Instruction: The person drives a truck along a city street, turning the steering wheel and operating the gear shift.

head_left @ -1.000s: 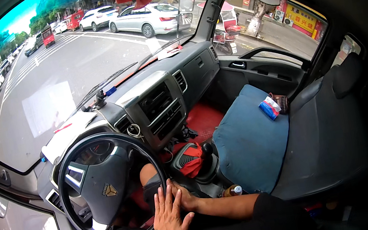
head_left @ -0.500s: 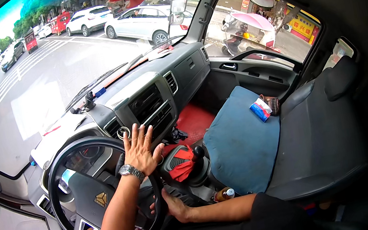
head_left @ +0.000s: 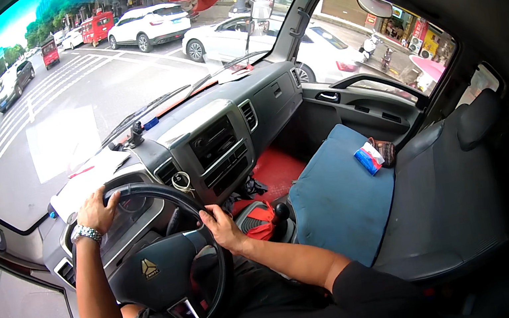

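Observation:
A black steering wheel (head_left: 158,266) with a gold emblem on its hub stands in front of me. My left hand (head_left: 96,211), with a metal-band watch (head_left: 86,234) on its wrist, curls over the upper left of the rim. On the rim's right side, my right hand (head_left: 223,227) is closed, thumb upward. Just beyond that hand is the gear lever (head_left: 282,211), a black knob with red cloth (head_left: 260,225) tied around its base.
A blue cushion (head_left: 341,195) covers the middle seat, with a blue, white and red packet (head_left: 369,158) on it. White papers (head_left: 92,176) lie on the dashboard. Through the windscreen, a white car (head_left: 228,39), a white SUV (head_left: 151,25) and red three-wheelers (head_left: 98,27) show on the road.
My left hand went from flat on the wheel's right side to its upper left. My right hand rose from the lower right. The wheel turned anticlockwise; a white car now shows in the side window.

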`<state>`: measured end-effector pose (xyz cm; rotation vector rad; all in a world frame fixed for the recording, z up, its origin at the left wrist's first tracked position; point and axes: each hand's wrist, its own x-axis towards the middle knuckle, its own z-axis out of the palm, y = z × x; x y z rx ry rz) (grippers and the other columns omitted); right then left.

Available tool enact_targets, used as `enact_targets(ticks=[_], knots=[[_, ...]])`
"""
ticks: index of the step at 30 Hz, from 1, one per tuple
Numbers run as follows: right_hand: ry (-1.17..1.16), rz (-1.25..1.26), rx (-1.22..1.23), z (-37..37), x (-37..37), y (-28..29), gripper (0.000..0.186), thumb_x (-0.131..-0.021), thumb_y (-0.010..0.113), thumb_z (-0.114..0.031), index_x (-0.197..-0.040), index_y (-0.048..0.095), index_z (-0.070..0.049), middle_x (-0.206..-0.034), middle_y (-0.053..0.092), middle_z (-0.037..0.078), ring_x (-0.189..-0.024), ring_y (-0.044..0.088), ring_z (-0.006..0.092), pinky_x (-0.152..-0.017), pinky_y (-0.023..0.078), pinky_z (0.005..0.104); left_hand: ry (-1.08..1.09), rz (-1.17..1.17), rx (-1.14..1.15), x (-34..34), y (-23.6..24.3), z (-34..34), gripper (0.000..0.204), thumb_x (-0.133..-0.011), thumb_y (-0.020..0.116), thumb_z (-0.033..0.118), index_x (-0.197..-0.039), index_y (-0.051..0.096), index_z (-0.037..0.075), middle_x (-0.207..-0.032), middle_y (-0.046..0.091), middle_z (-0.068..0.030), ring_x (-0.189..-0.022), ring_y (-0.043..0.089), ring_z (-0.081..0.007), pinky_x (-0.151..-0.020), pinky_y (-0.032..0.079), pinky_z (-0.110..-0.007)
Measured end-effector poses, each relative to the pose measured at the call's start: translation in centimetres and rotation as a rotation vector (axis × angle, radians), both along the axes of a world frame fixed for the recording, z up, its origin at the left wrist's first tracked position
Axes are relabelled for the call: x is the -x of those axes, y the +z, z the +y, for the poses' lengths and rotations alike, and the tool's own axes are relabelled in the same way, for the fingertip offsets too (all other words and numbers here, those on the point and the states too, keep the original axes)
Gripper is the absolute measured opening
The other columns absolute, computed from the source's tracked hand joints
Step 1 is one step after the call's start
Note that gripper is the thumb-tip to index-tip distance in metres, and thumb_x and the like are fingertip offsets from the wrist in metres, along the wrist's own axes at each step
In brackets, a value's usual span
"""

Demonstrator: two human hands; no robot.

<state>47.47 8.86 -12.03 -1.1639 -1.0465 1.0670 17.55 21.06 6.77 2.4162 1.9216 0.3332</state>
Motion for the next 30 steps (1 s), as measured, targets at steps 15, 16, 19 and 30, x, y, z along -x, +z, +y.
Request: enact_targets(ticks=[15, 16, 19, 30], knots=[[0.135, -0.125, 0.002, 1.7, -1.7, 3.0, 0.049, -0.108, 0.065, -0.037, -0.139, 0.054, -0.001, -0.098, 0.072, 0.008, -0.075, 0.071, 0.0151, -0.062, 0.057, 0.0297, 0.153, -0.475, -0.002, 12.5, -4.0, -14.2, 0.080, -0.099, 0.068, 0.042, -0.165, 0.033, 0.014, -0.148, 0.057, -0.0289, -0.130, 0.060, -0.0465, -0.110, 0.050, -0.048], [0.141, -0.114, 0.025, 0.5, -1.3, 3.0, 0.051, -0.109, 0.064, -0.037, -0.141, 0.051, 0.000, -0.099, 0.072, 0.009, -0.075, 0.071, 0.0153, -0.063, 0.057, 0.0298, 0.179, -0.489, -0.027, 12.9, -4.6, -15.2, 0.080, -0.099, 0.068, 0.040, -0.166, 0.032, 0.014, -0.149, 0.056, -0.0289, -0.130, 0.060, -0.0465, -0.110, 0.049, -0.048], [0.136, -0.186, -0.039, -2.1, -3.1, 0.2, 0.046, -0.113, 0.053, -0.037, -0.142, 0.046, -0.002, -0.104, 0.069, 0.008, -0.079, 0.069, 0.0148, -0.070, 0.059, 0.0297, 0.165, -0.670, -0.076, 12.1, -7.2, -16.8, 0.074, -0.102, 0.065, 0.028, -0.166, 0.032, 0.014, -0.144, 0.057, -0.0251, -0.114, 0.064, -0.0388, -0.099, 0.052, -0.044], [0.242, -0.632, -0.027, -6.4, -7.0, 4.2, 0.062, -0.108, 0.058, -0.050, -0.144, 0.057, 0.000, -0.131, 0.069, 0.025, -0.125, 0.065, 0.0419, -0.104, 0.051, 0.0440, 0.257, -1.556, -0.161, 8.9, -13.6, -24.6, 0.062, -0.115, 0.047, 0.032, -0.170, 0.021, 0.019, -0.102, 0.073, -0.0139, -0.070, 0.071, -0.0168, -0.058, 0.058, -0.028]])
